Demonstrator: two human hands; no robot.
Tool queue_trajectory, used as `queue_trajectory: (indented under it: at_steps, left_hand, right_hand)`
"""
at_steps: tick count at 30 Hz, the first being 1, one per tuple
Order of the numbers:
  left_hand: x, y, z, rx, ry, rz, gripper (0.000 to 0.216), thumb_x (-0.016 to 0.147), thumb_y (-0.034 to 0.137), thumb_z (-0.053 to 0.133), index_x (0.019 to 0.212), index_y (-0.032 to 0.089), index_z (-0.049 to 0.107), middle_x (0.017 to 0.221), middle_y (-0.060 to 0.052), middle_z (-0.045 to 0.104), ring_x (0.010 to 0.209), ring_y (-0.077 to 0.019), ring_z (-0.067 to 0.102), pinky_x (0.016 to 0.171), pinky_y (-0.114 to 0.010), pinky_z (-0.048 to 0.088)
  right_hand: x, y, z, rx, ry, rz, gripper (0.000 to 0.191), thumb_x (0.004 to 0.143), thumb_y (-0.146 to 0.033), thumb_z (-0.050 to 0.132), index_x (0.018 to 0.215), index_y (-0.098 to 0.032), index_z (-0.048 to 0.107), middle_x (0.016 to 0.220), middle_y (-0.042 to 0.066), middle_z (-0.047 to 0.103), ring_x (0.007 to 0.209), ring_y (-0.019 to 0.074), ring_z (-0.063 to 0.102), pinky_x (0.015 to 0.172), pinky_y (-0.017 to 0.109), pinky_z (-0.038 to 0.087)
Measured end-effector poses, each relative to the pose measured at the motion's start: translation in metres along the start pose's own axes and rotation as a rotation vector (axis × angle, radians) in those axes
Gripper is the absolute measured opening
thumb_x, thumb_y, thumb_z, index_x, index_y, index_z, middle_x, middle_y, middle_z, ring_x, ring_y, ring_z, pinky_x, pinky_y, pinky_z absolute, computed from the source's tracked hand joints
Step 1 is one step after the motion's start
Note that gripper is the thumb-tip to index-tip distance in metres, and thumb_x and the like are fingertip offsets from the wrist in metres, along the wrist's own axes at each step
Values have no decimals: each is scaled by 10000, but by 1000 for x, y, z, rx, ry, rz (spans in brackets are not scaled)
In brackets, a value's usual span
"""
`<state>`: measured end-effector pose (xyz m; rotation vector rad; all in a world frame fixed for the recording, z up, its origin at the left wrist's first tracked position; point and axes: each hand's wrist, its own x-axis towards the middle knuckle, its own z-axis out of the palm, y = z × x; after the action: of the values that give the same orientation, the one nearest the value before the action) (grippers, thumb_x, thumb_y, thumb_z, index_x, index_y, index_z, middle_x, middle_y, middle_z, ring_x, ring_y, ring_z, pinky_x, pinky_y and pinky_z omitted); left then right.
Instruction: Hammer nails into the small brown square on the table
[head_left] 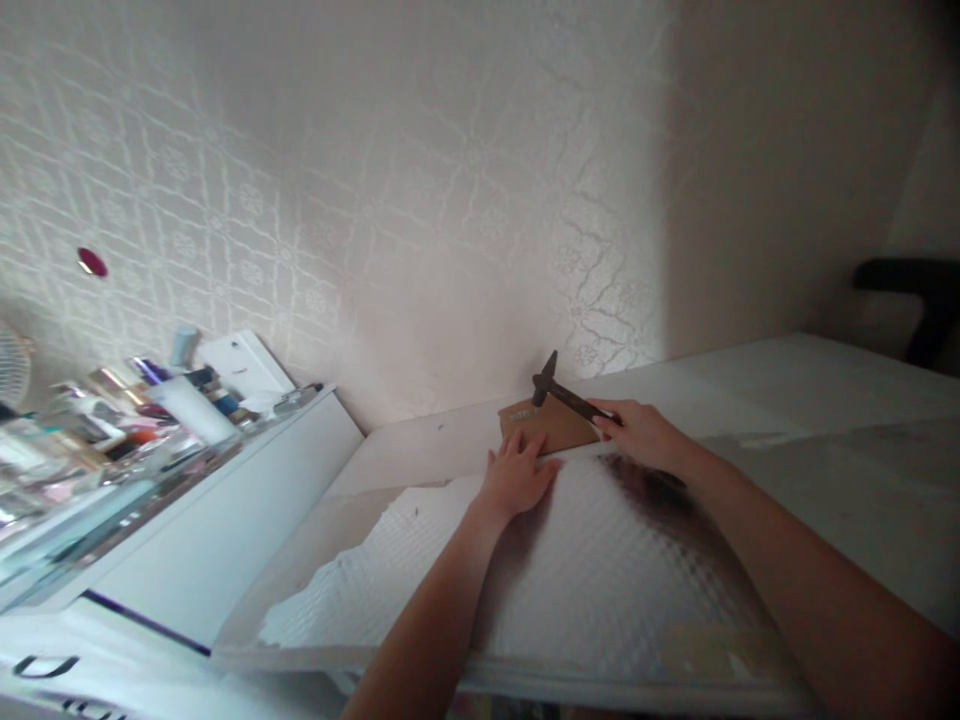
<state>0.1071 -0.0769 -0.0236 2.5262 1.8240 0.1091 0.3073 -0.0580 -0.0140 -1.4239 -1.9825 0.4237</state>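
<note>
Pale wallpaper (420, 200) with a raised pattern rises behind a white table (765, 385), and a dimpled sheet (592, 570), probably bubble wrap, lies across the near part of the tabletop. To the left stands a white cabinet (277, 510) crowded with bottles and a white box (251, 366); a dark armrest (904, 275) shows at far right.

On the table near the wall is a piece of brown cardboard (564, 432). The left hand (517, 480) rests on its near left part, fingers somewhat spread and laid flat, gripping nothing. The right hand (637, 432) has its fingers closed around the handle of a hammer (573, 399), whose head is by the far edge of the cardboard; I cannot tell whether the two touch.

I would expect the hammer to be stiff and top-heavy, most of its weight in the head, so it may tip forward in a loose grip. A hold toward the end of the handle, as here, suits a swing; a hold closer to the head should give more control. The cardboard looks light and fairly stiff, likely to slide or dent, and is best steadied with flat fingers near an edge, clear of the hammer head
</note>
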Motion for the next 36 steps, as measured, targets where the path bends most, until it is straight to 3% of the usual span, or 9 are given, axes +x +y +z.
queue_trajectory:
  at_steps: [15,36]
  left_hand:
    - [1,-1,1,-4,0,-1,589,825,588,177,1325,277,208,1382,-110,205,1255,-291,185,957,-522,199]
    - [0,-1,0,12,-14,-9,592,824,591,159,1324,278,207,1379,-100,214,1258,-279,180,968,-505,194]
  right_hand:
    - [-3,-2,0,70,33,21,414,794,-234,369,1175,-193,523,639,17,635,480,127,539,514,218,407]
    - [-2,-1,-1,-1,14,-28,402,802,-242,361,1161,-193,534,660,17,649,554,132,577,548,204,413]
